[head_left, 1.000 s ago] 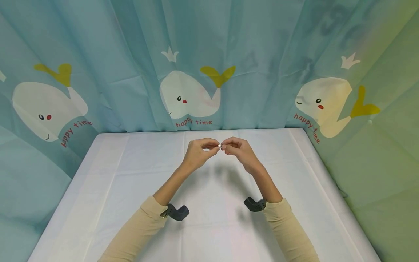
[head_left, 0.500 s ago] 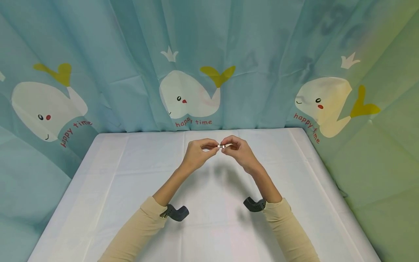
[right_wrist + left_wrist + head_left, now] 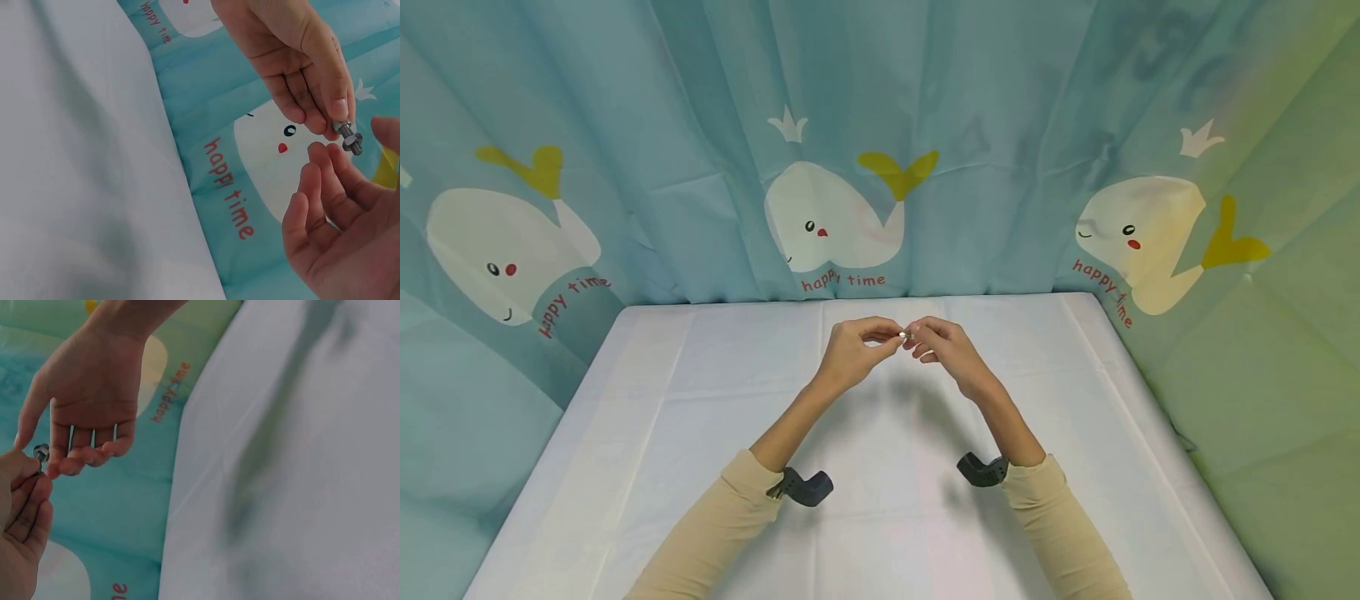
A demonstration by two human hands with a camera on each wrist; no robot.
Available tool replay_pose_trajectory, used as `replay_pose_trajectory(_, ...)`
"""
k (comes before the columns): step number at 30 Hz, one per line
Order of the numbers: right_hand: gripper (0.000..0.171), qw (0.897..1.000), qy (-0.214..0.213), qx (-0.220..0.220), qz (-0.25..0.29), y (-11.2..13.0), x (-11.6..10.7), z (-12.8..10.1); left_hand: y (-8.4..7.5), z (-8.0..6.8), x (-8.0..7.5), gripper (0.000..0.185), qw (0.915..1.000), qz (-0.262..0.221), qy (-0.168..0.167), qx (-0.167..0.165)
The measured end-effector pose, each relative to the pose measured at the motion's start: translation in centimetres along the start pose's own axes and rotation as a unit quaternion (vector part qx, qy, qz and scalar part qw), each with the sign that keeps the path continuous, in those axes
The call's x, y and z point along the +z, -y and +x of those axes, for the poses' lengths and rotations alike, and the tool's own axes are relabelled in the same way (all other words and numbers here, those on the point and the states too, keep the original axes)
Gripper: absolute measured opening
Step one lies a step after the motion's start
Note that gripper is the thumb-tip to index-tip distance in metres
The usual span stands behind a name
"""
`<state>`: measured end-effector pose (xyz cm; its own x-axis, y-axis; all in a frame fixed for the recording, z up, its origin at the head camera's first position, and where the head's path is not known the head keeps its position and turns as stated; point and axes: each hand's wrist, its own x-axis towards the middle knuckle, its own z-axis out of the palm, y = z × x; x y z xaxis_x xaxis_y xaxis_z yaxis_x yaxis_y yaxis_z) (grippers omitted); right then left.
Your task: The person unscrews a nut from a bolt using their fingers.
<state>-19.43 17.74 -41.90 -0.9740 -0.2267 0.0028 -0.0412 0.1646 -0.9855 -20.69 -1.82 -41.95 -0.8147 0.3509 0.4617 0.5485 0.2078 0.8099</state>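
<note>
1. The left hand (image 3: 853,350) is raised above the far half of the white table (image 3: 685,400), its thumb and fingers pinched round the head end of a small metal bolt (image 3: 345,133)
2. On the bolt's shaft, near its free end, sits a hex nut (image 3: 352,140); the right-wrist view shows it clearly, while from the head camera bolt and nut are only a tiny pale speck (image 3: 904,335) between the two hands
3. The right hand (image 3: 946,348) meets the left just beside the bolt; its fingers are loosely bent and spread, with the fingertips (image 3: 320,152) close under the nut and the thumb tip just to the bolt's other side
4. Whether the right fingertips actually touch the nut cannot be told; they do not close round it
5. Bolt and nut are held in the air above the table, not resting on it
6. Nearer the person than the bolt, both forearms wear beige sleeves (image 3: 730,521), each with a dark wrist mount (image 3: 808,487) at the cuff
7. Beyond the bolt hangs a blue curtain (image 3: 700,125) printed with white whales and the words "happy time"
</note>
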Motion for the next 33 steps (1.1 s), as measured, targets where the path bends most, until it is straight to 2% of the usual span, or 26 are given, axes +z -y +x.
replay_pose_trajectory(2,0.037,1.000,-0.004,0.015,-0.003,0.01,0.06,0.06,0.00,-0.01,0.02,0.010,1.0000,0.001,0.001,0.000)
replay_pose_trajectory(7,0.029,1.000,-0.011,0.021,0.001,-0.18,0.10,0.14,-0.02,-0.04,0.07,0.010,1.0000,0.003,0.003,-0.007)
replay_pose_trajectory(20,0.021,0.999,-0.013,-0.007,0.044,-0.05,-0.26,-0.21,0.04,0.01,0.17,0.010,1.0000,0.003,0.001,-0.004)
replay_pose_trajectory(33,0.024,0.998,0.000,-0.047,0.031,-0.60,-0.33,-0.05,0.04,-0.06,0.08,0.010,0.9999,0.002,0.001,-0.014)
